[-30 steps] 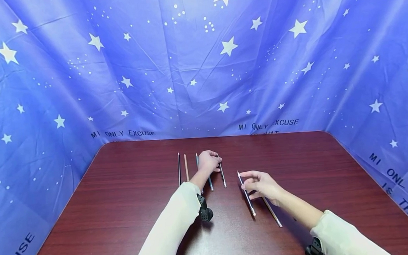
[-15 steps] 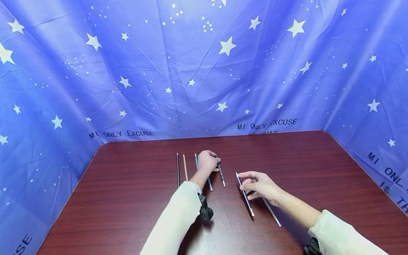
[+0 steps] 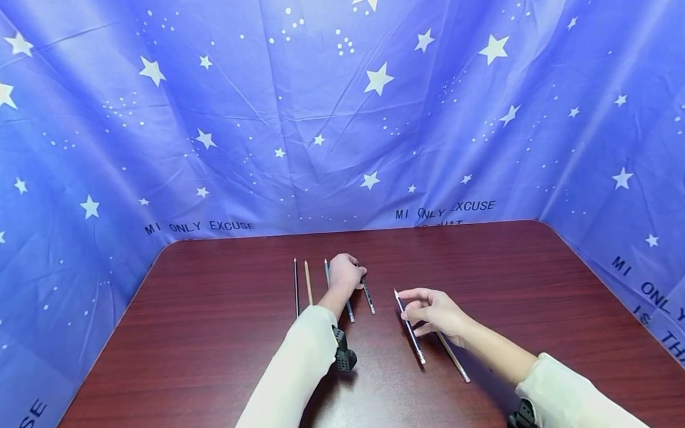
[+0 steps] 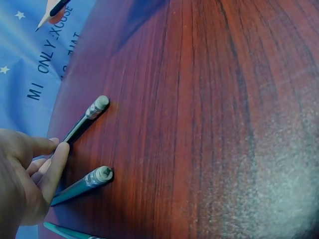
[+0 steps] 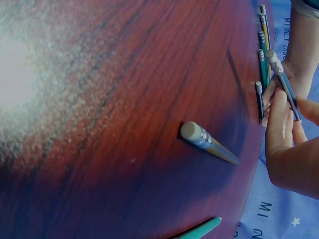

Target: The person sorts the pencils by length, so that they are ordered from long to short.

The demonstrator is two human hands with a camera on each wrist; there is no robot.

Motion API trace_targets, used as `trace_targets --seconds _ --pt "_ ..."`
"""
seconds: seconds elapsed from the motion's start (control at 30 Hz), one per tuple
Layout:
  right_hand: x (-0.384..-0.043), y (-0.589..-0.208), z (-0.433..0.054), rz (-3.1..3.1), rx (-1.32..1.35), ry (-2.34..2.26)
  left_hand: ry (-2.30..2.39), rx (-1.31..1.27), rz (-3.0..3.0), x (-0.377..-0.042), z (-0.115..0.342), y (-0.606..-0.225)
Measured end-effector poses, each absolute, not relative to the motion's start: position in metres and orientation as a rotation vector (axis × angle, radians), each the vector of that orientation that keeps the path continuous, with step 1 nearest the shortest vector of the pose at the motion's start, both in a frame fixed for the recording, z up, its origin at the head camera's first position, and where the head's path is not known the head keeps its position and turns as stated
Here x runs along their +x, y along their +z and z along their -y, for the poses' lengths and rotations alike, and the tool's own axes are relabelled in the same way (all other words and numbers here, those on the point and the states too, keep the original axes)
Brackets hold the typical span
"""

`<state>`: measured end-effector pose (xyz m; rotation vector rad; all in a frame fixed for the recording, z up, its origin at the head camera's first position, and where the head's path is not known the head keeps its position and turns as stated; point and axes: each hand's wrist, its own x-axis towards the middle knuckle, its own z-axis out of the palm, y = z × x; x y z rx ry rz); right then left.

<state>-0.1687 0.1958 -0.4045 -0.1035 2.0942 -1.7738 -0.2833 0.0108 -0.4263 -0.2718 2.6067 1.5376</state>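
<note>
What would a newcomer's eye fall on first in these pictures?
Probably the blue star-printed backdrop, rising behind the dark red table. Then, on the table, the left hand pinches a patterned pencil; to its right and nearer the camera, the right hand holds a dark pencil.

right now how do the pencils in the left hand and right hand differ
The right pencil is held above the table; the left pencil seems to lie on it. The left pencil is farther from the person, the right pencil nearer. The right pencil's sharpened tip shows clearly; the left pencil's tip is hard to make out. Both are pinched by fingers, with eraser ends toward the person.
</note>
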Motion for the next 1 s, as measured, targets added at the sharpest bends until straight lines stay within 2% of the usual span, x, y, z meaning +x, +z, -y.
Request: trace_targets --seconds 1.0 --pt "-0.188 -0.402 -0.196 -2.176 0.0 -1.802 1.513 -0.215 -2.647 -0.283 -0.012 -0.432"
